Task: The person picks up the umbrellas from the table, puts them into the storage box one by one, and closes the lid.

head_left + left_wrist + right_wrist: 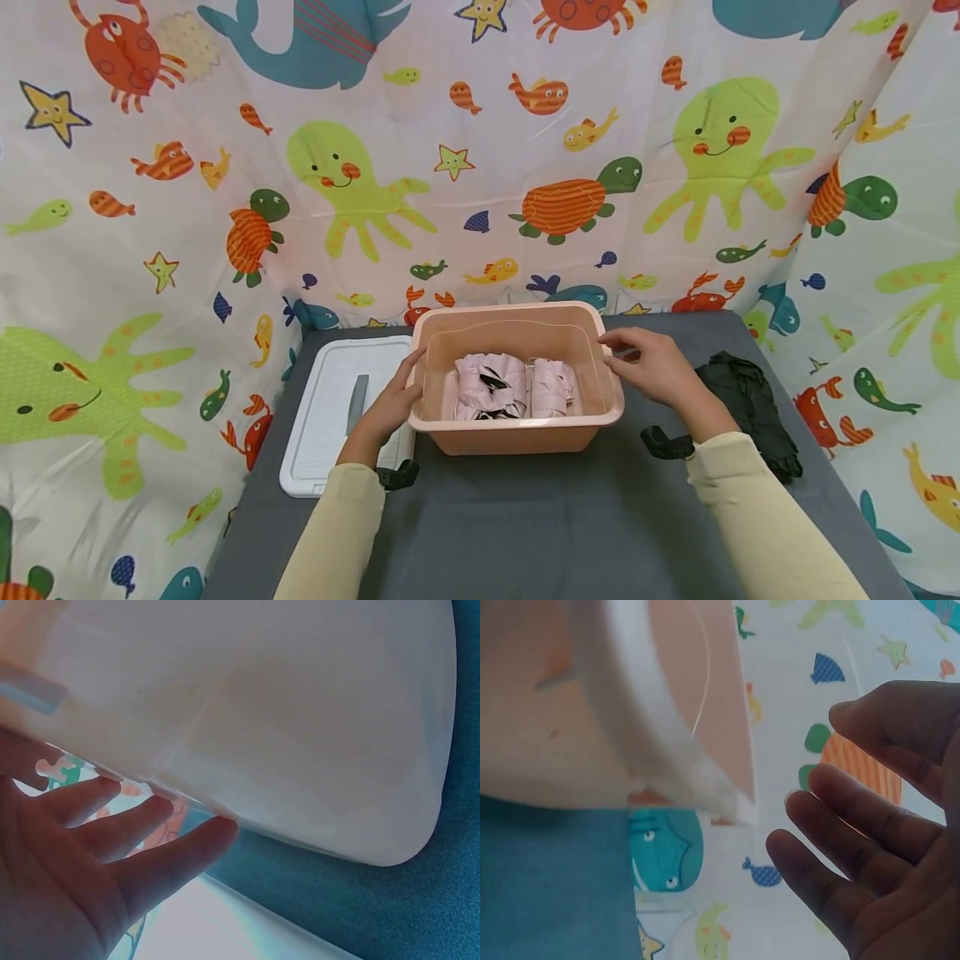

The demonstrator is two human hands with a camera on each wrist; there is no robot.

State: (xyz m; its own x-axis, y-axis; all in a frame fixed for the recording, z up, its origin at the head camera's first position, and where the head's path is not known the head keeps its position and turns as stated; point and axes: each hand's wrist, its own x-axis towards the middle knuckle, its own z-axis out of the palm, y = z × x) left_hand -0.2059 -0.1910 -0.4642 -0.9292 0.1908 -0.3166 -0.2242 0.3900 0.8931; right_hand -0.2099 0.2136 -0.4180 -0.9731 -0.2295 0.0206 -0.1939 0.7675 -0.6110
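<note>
A peach plastic bin (517, 440) stands in the middle of the dark grey table. Inside it, side by side, are two folded pale pink cloth bundles: a larger one (506, 379) with black parts showing, and a smaller one (551, 387). My left hand (388, 412) is at the bin's left side, and in the left wrist view its extended fingertips (225, 825) meet the bin's wall. At the right rim is my right hand (660, 373); the right wrist view has its fingers (810, 877) loosely spread, holding nothing, with a gap to the bin.
A white lid (315, 417) with a grey handle lies flat left of the bin. To the right, a crumpled black fabric item (750, 408) lies near the table's edge. Behind and along the sides hangs a curtain (480, 100) printed with sea animals.
</note>
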